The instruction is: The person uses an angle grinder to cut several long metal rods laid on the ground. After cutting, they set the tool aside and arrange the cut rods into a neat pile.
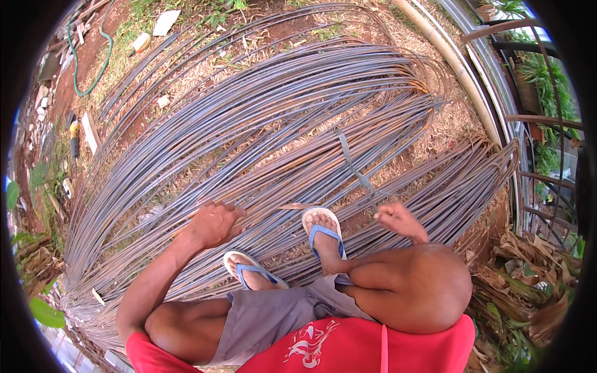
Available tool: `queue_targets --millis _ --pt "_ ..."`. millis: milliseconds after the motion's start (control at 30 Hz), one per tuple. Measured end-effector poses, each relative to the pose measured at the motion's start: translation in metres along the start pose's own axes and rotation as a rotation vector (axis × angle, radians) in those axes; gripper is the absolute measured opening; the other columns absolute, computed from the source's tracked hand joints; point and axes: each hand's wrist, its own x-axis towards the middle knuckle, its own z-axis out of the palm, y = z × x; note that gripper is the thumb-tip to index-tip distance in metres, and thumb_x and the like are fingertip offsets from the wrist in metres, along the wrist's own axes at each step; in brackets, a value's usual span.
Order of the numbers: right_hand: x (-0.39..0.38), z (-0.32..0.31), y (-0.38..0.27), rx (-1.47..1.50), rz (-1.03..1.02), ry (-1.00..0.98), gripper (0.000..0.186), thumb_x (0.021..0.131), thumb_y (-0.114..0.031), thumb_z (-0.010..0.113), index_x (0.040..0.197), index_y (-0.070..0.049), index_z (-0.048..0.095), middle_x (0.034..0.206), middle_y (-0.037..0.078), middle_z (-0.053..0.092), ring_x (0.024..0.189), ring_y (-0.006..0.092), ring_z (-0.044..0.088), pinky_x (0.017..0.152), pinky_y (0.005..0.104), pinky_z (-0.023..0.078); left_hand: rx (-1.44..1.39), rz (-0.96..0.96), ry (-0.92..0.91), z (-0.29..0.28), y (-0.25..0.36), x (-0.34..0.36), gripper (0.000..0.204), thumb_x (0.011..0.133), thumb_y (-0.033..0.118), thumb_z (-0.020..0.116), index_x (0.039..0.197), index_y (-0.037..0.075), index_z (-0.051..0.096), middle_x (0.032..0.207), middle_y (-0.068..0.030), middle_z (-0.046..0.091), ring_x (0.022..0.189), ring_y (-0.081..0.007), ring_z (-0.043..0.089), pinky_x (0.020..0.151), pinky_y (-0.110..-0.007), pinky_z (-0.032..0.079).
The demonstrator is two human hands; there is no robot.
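Long thin steel rods [273,112], grey and rust-brown, lie in bent bundles on the ground before me. My left hand [217,222] is over the nearer rods with its fingers curled; whatever they may hold is hidden. A narrow grey strap [354,165] runs across a bundle's right part, and its near end reaches the fingertips of my right hand [401,221]. That hand is closed, with the strap's end apparently pinched at the thumb. My feet, in white and blue flip-flops [323,233], are on the rods between my hands.
A pale pole [457,59] and metal rails border the right side, beside a rusty metal frame [553,121]. Dry leaves [528,292] lie at the lower right. A green hose [76,68], a yellow and black tool [74,138] and rubble are at the left.
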Motion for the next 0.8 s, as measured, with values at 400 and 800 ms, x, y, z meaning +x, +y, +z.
queue_targets --millis 400,800 --pt "0.101 -0.058 -0.053 -0.227 -0.302 1.22 0.021 0.093 -0.006 0.065 0.114 -0.004 0.067 0.108 0.008 0.068 0.102 0.0229 0.066 0.089 0.0421 0.054 0.038 0.072 0.056 -0.006 -0.006 0.022 0.039 0.095 0.034 0.071 0.126 0.011 0.071 0.109 -0.0152 0.075 0.105 -0.0372 0.072 0.095 -0.05 0.056" --pt "0.161 0.012 -0.03 -0.93 -0.234 0.824 0.032 0.089 -0.023 0.077 0.115 -0.006 0.069 0.106 0.014 0.066 0.103 0.0344 0.061 0.091 0.0493 0.047 0.062 0.03 -0.009 -0.004 0.008 0.02 0.044 0.096 0.041 0.07 0.128 0.012 0.07 0.113 -0.0152 0.075 0.105 -0.0372 0.072 0.096 -0.052 0.055"
